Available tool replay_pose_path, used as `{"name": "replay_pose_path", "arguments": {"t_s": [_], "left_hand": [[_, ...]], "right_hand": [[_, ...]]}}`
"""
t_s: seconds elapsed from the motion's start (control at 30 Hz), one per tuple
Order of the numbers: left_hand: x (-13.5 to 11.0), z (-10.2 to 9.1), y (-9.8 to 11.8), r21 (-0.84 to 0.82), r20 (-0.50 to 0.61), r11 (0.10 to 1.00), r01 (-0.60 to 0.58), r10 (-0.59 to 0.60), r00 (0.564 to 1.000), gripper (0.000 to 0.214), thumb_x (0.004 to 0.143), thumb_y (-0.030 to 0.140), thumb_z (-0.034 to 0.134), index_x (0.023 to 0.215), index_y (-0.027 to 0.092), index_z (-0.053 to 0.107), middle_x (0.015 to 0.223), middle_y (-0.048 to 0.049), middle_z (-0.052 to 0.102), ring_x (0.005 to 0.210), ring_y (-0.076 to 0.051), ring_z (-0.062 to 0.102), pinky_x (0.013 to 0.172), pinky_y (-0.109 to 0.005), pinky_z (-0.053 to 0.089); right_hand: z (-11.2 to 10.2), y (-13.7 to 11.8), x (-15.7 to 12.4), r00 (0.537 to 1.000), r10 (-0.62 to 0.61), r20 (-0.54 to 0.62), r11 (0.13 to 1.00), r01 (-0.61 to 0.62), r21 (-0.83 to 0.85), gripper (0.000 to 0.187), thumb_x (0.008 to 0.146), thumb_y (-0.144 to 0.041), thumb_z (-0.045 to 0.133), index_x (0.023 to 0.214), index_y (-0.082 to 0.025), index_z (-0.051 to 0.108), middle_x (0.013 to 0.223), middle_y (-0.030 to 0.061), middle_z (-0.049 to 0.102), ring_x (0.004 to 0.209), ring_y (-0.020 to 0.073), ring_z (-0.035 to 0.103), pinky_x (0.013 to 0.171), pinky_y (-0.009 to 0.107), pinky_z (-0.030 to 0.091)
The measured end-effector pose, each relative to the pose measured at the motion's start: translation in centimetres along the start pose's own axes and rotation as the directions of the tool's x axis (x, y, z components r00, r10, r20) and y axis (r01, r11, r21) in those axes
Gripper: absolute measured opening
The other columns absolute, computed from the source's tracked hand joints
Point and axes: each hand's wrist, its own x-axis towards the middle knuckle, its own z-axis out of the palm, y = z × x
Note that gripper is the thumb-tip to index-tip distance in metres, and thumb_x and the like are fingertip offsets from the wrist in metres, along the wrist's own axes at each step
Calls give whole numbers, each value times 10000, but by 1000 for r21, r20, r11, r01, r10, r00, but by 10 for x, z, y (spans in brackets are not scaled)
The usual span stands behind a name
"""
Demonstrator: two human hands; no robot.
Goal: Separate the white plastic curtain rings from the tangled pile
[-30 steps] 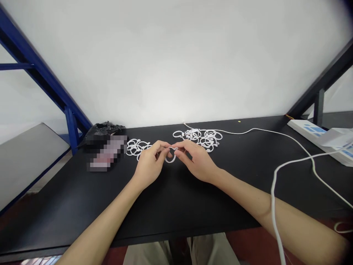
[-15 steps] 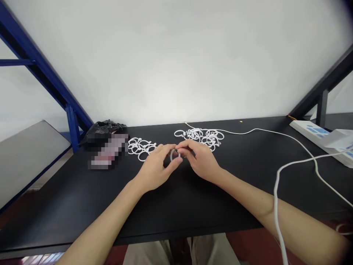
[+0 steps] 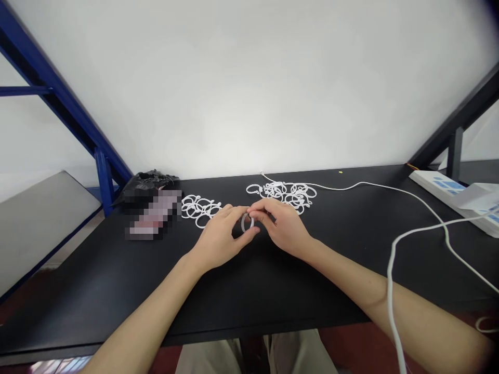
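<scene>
Black tabletop (image 3: 273, 291), two heaps of white rings near the far edge: left heap (image 3: 198, 208) and right heap (image 3: 286, 192). In front of those, left hand (image 3: 220, 239) and right hand (image 3: 284, 228) meeting mid-tabletop, fingers of both pinched shut on one white ring (image 3: 246, 223), held roughly upright.

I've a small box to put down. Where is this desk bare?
Bare: the near-left corner of the table, below the black bag, and the stretch between the right ring pile and the white cable. Crowded: mid-back, where left hand and right hand pinch a white ring between that pile and the left ring pile.
</scene>
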Motion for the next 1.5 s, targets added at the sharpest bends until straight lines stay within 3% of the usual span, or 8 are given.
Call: {"name": "replay_pose_path", "arguments": {"t_s": [0.1,0.2,0.3,0.4,0.6,1.1,1.33,1.5], "left_hand": [[2,2,-5,40,-45,999,19,-17,999,304,915,398,539,1164,228,582,943,-34,639,862,-207,545,755,-345,476],[4,5,-13,129,-126,990,59,-43,991,361,922,381,534,1244,221,558,1024,-48,644,954,-228,541,837,-376,473],[5,5,-23,286,-189,948,140,-88,978,398,921,346,529,1290,197,548,1088,-76,641,1023,-265,528,918,-425,444],[5,5,-33,424,-196,878,223,-151,969,415,923,329,507,1306,177,556,1127,-112,639,1065,-313,518,932,-482,421],[5,5,-43,514,-155,819,255,-204,967,431,922,314,499,1320,162,565,1163,-131,634,1119,-347,497,935,-506,404],[3,6,-44,515,-175,800,307,-252,952,450,921,347,476,1324,167,564,1211,-142,604,1152,-353,478,934,-499,403],[4,6,-42,509,-164,806,300,-252,954,436,915,345,477,1303,172,573,1211,-132,605,1148,-344,472,951,-496,391],[4,6,-41,509,-155,808,297,-253,955,437,917,353,466,1301,172,571,1222,-134,605,1156,-345,467,957,-499,384]], "right_hand": [[-1,1,1,998,28,55,995,-23,-99,201,973,-307,501,1118,-231,616,946,19,693,868,158,631,775,285,495],[-5,5,4,997,23,69,955,-1,-298,311,963,-360,512,1210,-189,589,1023,71,665,974,205,609,845,335,490],[-13,10,5,990,53,134,869,20,-495,350,911,-426,581,1123,-153,636,1070,117,635,1032,263,567,909,399,458],[-18,13,5,951,150,269,813,36,-581,348,861,-490,628,993,-172,673,998,104,639,1004,279,560,911,419,433],[-19,15,7,875,222,430,759,121,-639,179,966,-253,488,1014,-195,651,966,77,672,934,229,601,849,360,391],[-11,18,10,883,221,414,758,111,-643,219,998,-266,422,954,-186,620,907,49,739,753,183,654,810,324,378],[-9,14,9,913,218,346,765,60,-642,292,995,-373,411,1000,-222,660,860,33,744,770,209,662,654,288,368],[-8,18,8,937,280,208,824,-124,-553,353,989,-467,392,940,-245,662,803,3,721,713,164,631,623,264,349]]}}
